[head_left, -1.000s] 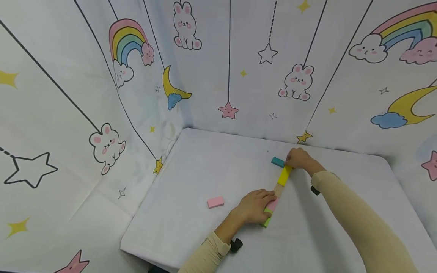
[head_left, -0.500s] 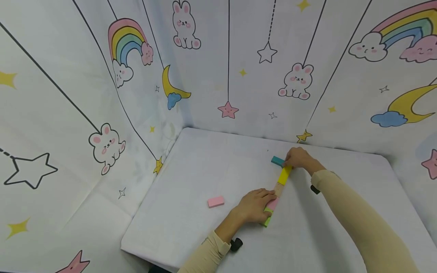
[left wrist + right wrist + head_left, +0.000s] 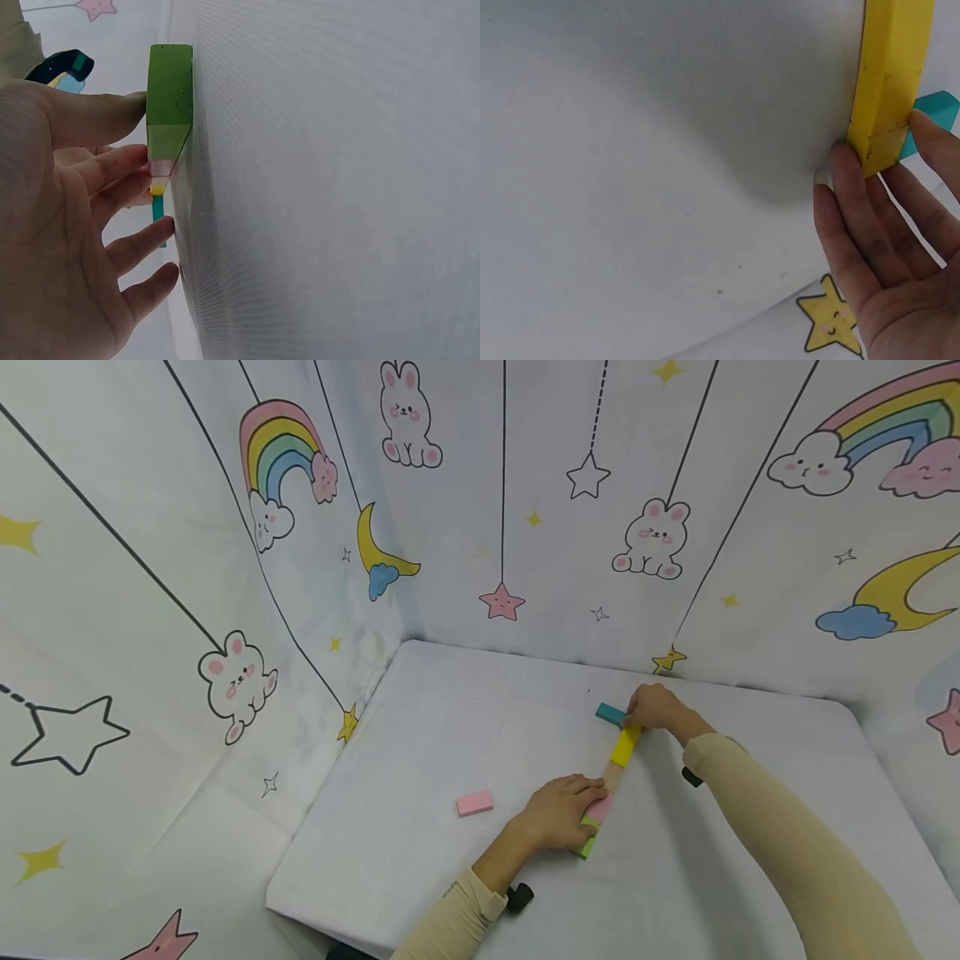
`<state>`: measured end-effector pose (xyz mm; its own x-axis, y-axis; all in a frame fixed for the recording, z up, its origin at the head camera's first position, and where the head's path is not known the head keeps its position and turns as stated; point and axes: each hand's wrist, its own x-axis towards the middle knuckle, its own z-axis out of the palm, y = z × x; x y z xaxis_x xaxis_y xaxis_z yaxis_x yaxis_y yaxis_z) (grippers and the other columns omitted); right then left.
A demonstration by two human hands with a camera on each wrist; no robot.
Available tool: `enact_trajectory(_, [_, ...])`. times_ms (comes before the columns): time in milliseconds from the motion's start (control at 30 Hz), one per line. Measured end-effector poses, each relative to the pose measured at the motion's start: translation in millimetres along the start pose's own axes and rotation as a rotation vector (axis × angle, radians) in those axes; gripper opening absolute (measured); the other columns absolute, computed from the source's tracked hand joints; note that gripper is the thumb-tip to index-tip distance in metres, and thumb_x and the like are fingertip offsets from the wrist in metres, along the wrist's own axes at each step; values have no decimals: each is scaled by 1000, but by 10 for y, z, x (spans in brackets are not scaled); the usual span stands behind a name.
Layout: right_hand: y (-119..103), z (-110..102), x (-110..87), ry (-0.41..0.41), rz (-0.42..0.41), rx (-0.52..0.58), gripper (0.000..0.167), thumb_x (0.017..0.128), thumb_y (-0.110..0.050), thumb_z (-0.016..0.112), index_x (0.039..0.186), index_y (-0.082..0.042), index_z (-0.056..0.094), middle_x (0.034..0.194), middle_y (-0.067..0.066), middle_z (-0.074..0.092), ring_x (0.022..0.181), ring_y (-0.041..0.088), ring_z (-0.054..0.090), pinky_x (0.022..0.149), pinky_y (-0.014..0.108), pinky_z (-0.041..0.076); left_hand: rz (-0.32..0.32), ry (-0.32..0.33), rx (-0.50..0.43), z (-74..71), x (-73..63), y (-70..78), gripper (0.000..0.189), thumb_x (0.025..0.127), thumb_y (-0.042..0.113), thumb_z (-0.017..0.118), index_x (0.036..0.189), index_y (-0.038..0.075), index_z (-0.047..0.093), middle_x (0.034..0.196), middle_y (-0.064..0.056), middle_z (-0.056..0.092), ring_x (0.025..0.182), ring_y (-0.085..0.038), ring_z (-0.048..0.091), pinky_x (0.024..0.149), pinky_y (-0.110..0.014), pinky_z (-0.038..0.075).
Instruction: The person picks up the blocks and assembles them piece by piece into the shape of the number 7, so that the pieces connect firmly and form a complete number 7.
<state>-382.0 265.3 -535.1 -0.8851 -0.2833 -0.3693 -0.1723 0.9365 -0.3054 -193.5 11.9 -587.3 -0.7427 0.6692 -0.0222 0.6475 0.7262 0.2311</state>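
Observation:
A straight row of small blocks lies slantwise on the white table. From its near end run a green block (image 3: 587, 849), a pink block (image 3: 599, 810), a bare wood block (image 3: 612, 777) and yellow (image 3: 624, 747). My left hand (image 3: 558, 812) rests on the near part, thumb on the green block (image 3: 169, 86), fingers extended along the row. At the far end my right hand (image 3: 657, 707) pinches a short yellow block (image 3: 885, 150), which butts against the longer yellow piece (image 3: 894, 67). Beside that end a teal block (image 3: 610, 715) lies at an angle, partly behind the fingers.
A loose pink block (image 3: 474, 803) lies on the table left of my left hand. The white-covered table (image 3: 420, 718) ends at the back against a printed cloth wall (image 3: 450, 543). Dark wrist cameras (image 3: 518, 898) sit under both wrists.

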Motion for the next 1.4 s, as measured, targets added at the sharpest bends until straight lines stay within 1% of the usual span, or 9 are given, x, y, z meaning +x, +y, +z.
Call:
enact_trajectory(267, [-36,-25,-43,-6,-11,-6,36,94,-25,78,110,7,76,89,9,74,74,21,65,72,35,59,-2,6,-10,-23,-14,6,60,99,41,61,156,30,49,164,16,38,151,-10,36,123,-26,26])
enact_trajectory(633, [-31,-29,-24,-8,-8,-24,38,93,-26,78,111,7,76,90,9,74,74,21,64,72,34,59,2,18,-24,-28,-20,9,60,98,40,62,156,29,50,164,14,39,151,-10,37,123,-26,27])
enact_trajectory(900, [-51,-39,-51,-9,2,-16,36,94,-24,77,112,8,75,91,11,74,75,22,64,73,35,59,-3,13,-11,-28,-12,8,60,99,41,61,156,30,49,164,15,38,151,-10,36,123,-25,26])
enact_trajectory(1067, [-39,-21,-49,-11,12,-3,36,95,-25,76,112,7,75,92,10,73,77,22,64,75,36,59,2,14,-15,-21,-12,7,60,99,41,62,156,29,49,164,15,39,151,-10,36,123,-25,27])
enact_trajectory(1233, [-40,-14,-57,-6,16,2,40,94,-27,77,113,8,73,93,11,73,76,21,65,73,33,59,8,18,-18,-22,-14,3,60,98,40,62,156,29,50,164,15,39,151,-9,36,123,-26,28])
enact_trajectory(1333, [-85,-34,-79,-7,26,-7,44,94,-28,77,116,10,71,95,13,73,76,21,65,71,32,59,9,19,-15,-19,-12,0,60,98,41,62,156,29,50,164,15,39,150,-10,37,123,-25,27])
enact_trajectory(1400, [-131,-56,-91,3,31,-31,46,94,-29,77,118,9,71,98,15,72,78,23,64,72,34,59,7,21,-14,-19,-12,-2,59,98,41,62,155,29,50,164,15,39,150,-10,37,123,-25,28])
